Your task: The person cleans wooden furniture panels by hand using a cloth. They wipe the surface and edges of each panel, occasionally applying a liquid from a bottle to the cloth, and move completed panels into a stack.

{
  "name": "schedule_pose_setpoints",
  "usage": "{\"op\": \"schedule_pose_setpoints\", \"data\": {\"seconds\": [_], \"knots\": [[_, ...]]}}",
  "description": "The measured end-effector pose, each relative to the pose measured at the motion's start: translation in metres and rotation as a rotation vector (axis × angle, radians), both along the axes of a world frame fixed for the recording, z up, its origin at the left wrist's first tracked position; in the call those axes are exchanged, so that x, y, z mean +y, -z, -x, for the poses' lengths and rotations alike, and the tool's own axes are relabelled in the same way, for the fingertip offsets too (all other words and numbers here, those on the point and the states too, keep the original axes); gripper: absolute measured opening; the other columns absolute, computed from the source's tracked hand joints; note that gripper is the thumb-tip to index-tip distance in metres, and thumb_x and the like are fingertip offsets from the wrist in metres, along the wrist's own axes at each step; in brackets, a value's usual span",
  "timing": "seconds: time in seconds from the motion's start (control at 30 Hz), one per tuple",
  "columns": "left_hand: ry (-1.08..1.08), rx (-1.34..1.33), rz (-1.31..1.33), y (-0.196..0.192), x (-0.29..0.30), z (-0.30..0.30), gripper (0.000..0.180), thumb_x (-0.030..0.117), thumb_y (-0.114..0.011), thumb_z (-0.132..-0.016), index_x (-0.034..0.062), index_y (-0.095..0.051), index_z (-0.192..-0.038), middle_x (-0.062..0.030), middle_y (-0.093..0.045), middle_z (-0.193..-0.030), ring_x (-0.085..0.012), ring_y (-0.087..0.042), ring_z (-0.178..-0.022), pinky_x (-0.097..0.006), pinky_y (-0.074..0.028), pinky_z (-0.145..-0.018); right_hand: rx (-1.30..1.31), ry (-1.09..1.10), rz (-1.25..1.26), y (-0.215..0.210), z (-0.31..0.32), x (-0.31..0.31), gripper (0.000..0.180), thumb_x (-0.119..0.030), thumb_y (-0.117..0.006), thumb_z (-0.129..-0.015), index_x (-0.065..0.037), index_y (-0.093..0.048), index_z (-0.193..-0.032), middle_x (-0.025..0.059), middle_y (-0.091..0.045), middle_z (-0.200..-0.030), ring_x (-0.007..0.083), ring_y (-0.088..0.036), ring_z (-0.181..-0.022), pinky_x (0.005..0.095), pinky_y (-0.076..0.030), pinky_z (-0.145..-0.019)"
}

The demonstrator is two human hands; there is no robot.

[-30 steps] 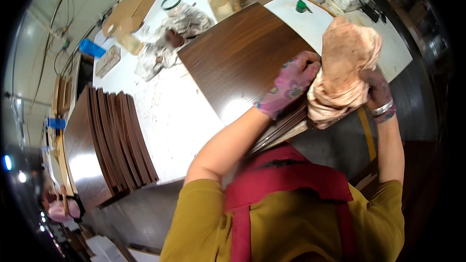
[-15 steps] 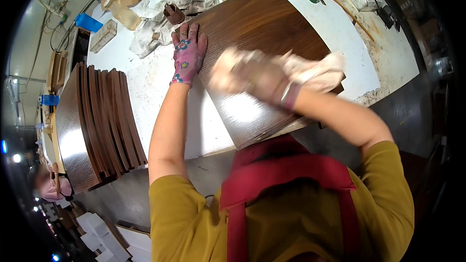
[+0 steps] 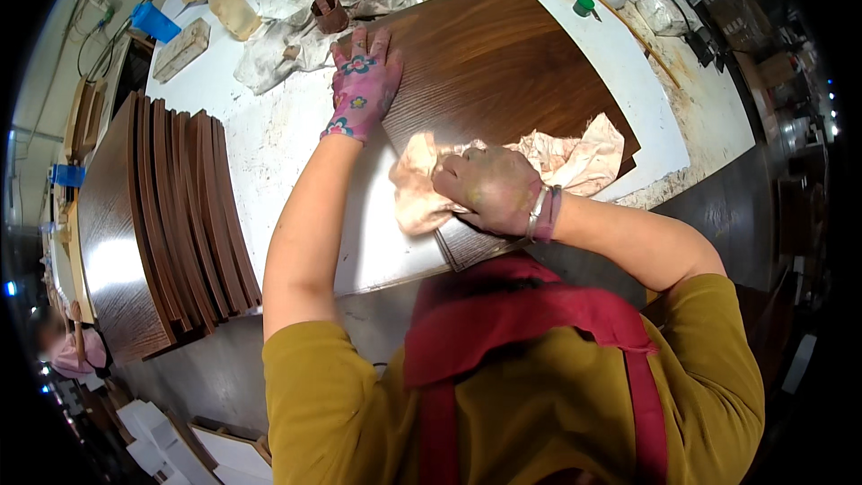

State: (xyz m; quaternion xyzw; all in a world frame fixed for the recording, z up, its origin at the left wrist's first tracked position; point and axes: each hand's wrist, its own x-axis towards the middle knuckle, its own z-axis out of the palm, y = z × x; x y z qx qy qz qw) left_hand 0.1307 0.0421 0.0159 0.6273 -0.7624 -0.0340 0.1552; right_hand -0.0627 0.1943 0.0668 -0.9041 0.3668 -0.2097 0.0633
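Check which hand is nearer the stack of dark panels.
Left. The left hand presses the wood panel's far left edge, closer to the stack; the right hand holds the rag farther right.

My left hand, in a flowered glove, lies flat with fingers spread and pointing away from me, the bare forearm stretched straight out from my shoulder. My right hand, stained, presses palm down, fingers curled and pointing left, the arm bent at the elbow and crossing in front of my chest, bands at the wrist.
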Motion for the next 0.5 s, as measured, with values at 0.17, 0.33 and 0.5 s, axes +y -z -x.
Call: {"op": "schedule_pose_setpoints", "data": {"seconds": [0.17,0.33,0.5], "knots": [[0.027,0.038,-0.051,-0.012,0.008,0.012,0.053,0.046,-0.040,-0.096,0.0238,-0.038,-0.145,-0.0140,-0.028,-0.153,-0.0513,-0.022,-0.137,-0.054,-0.030,-0.110,0.123,0.498,-0.342,-0.016,0.077,-0.071,0.020,-0.014,-0.057,-0.087,-0.010,-0.062,-0.106,0.0152,-0.065,-0.093,0.0341,-0.064,-0.087,0.0430,-0.052,-0.074],[0.126,-0.218,0.181,0.047,-0.025,-0.011,0.051,0.045,-0.041,-0.097,0.0233,-0.042,-0.143,-0.0147,-0.031,-0.152,-0.0512,-0.026,-0.136,-0.054,-0.030,-0.110,-0.065,0.258,0.033,0.040,-0.029,-0.014,0.014,-0.020,-0.055,-0.083,-0.010,-0.062,-0.089,0.0109,-0.064,-0.084,0.0308,-0.064,-0.079,0.0435,-0.051,-0.071],[0.094,-0.167,0.138,0.035,-0.021,-0.005,0.051,0.045,-0.042,-0.097,0.0238,-0.043,-0.143,-0.0116,-0.032,-0.153,-0.0498,-0.028,-0.135,-0.050,-0.032,-0.111,-0.073,0.415,0.210,0.041,0.039,-0.006,0.023,-0.024,-0.058,-0.085,-0.013,-0.064,-0.104,0.0111,-0.067,-0.082,0.0278,-0.066,-0.076,0.0426,-0.054,-0.070]]}}
